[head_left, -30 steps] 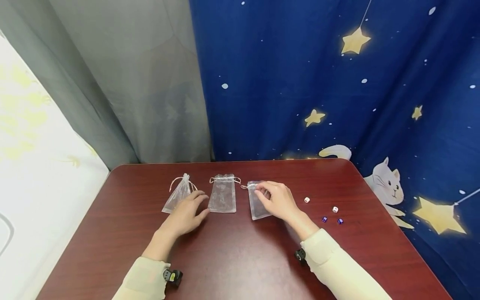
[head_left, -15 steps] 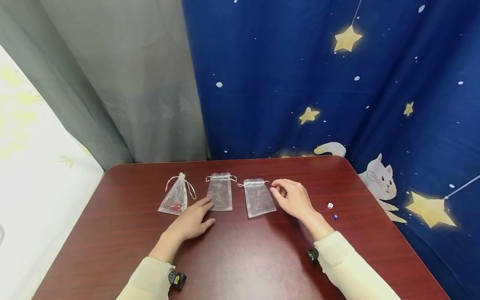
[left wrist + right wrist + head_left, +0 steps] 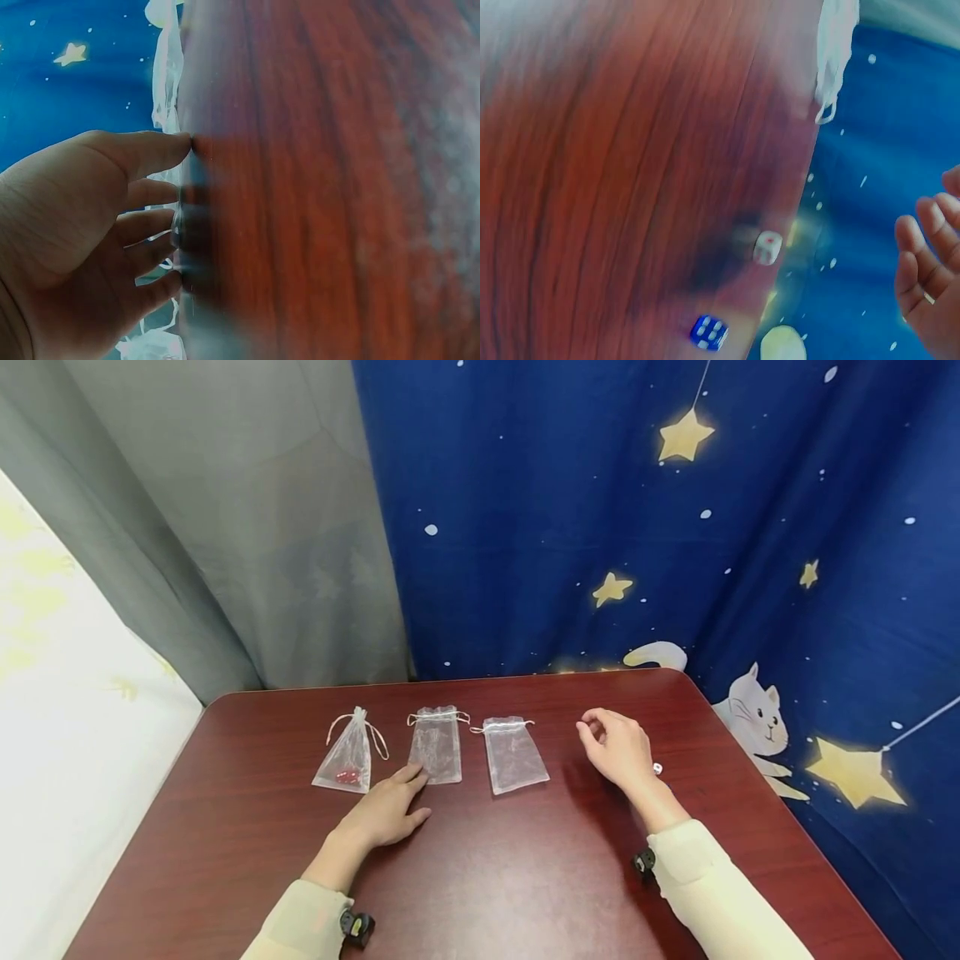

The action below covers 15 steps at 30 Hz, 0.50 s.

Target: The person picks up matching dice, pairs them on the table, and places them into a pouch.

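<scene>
My left hand (image 3: 381, 810) lies low over the table, fingertips at the lower left corner of the middle sheer drawstring bag (image 3: 438, 747). Its fingers look fairly straight in the left wrist view and grip nothing. My right hand (image 3: 621, 750) hovers right of the flat right-hand drawstring bag (image 3: 517, 758), apart from it, fingers loosely bent around nothing visible. A white die (image 3: 657, 768) peeks out beside that hand. In the right wrist view, a white die (image 3: 768, 247) and a blue die (image 3: 709, 332) lie on the table; the hand covers other dice in the head view.
A third drawstring bag (image 3: 351, 756), cinched at the neck, lies at the left with small red things (image 3: 347, 776) inside. All sits on a dark red wooden table (image 3: 480, 877). Behind its far edge hang a grey curtain and a blue starry curtain (image 3: 510, 527).
My right hand has left the right-hand bag and moved right toward the dice, now hiding most of them. My left hand has shifted slightly right, from the cinched bag to the middle bag's corner.
</scene>
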### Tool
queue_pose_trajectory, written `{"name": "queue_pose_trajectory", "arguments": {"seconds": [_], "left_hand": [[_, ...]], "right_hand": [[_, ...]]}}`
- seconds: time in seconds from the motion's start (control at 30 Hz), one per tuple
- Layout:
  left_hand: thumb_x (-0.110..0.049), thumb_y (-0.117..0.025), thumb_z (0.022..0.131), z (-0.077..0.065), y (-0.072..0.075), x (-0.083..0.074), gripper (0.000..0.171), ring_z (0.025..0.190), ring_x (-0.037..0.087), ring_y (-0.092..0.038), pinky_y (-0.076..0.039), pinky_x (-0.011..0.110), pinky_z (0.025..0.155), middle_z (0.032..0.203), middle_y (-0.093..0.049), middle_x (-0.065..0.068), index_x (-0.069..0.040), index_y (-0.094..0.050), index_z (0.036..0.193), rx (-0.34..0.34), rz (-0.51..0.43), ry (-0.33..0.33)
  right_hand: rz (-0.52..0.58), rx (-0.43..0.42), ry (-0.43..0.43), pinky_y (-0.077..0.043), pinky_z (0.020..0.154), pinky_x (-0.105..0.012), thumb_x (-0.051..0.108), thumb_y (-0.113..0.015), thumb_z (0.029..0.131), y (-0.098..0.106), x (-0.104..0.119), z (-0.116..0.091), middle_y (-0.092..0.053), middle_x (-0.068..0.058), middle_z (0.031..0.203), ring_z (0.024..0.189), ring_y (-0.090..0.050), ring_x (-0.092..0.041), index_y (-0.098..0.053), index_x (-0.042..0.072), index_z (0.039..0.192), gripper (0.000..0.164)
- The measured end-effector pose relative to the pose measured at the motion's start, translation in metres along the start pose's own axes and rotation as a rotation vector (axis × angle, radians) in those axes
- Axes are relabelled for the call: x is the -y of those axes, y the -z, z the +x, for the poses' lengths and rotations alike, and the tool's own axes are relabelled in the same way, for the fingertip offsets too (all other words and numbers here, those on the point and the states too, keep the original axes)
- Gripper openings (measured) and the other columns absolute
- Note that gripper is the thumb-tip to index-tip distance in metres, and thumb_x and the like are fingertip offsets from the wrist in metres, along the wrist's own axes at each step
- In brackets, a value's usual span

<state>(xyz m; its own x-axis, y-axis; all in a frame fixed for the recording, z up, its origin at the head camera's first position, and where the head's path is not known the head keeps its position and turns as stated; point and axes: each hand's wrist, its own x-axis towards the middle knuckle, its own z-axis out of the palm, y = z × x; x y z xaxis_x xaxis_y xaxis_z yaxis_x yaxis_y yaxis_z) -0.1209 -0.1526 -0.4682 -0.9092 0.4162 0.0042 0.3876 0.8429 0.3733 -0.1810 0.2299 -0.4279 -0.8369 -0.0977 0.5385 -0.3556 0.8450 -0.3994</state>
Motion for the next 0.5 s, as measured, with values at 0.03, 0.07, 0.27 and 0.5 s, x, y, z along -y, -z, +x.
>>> {"name": "queue_pose_trajectory", "arguments": {"seconds": [0.03,0.07,0.27,0.5], "left_hand": [[-0.027,-0.072,0.094,0.0,0.0,0.0,0.058,0.141,0.039,-0.043,-0.037,0.054,0.112,0.153,-0.044,0.024,0.006,-0.057,0.139,-0.001,-0.001,-0.001],[-0.027,-0.072,0.094,0.0,0.0,0.0,0.058,0.141,0.039,-0.043,-0.037,0.054,0.112,0.153,-0.044,0.024,0.006,-0.057,0.139,0.0,0.0,-0.001],[-0.027,-0.072,0.094,-0.001,0.001,-0.001,0.057,0.14,0.039,-0.044,-0.038,0.053,0.112,0.152,-0.044,0.024,0.006,-0.057,0.139,0.001,-0.009,0.006],[-0.028,-0.071,0.094,-0.002,0.002,-0.001,0.058,0.139,0.04,-0.045,-0.038,0.053,0.112,0.153,-0.044,0.024,0.005,-0.056,0.14,0.005,-0.014,0.011]], "right_hand": [[-0.021,0.005,-0.026,-0.048,0.06,-0.04,0.025,-0.072,0.091,0.001,-0.003,0.0,-0.068,0.005,0.077,0.065,-0.061,-0.016,-0.073,0.015,0.094,0.011],[-0.04,0.01,-0.043,-0.049,0.06,-0.042,0.026,-0.071,0.091,0.002,-0.007,0.001,-0.069,0.004,0.078,0.066,-0.062,-0.017,-0.072,0.015,0.094,0.011],[-0.144,0.128,-0.103,-0.052,0.067,-0.05,0.03,-0.069,0.093,0.001,-0.028,-0.001,-0.07,-0.003,0.086,0.078,-0.067,-0.027,-0.072,0.01,0.105,0.024],[-0.212,0.297,-0.146,-0.054,0.072,-0.051,0.035,-0.072,0.091,-0.002,-0.039,-0.009,-0.068,-0.008,0.093,0.083,-0.064,-0.027,-0.071,0.007,0.115,0.037]]}}
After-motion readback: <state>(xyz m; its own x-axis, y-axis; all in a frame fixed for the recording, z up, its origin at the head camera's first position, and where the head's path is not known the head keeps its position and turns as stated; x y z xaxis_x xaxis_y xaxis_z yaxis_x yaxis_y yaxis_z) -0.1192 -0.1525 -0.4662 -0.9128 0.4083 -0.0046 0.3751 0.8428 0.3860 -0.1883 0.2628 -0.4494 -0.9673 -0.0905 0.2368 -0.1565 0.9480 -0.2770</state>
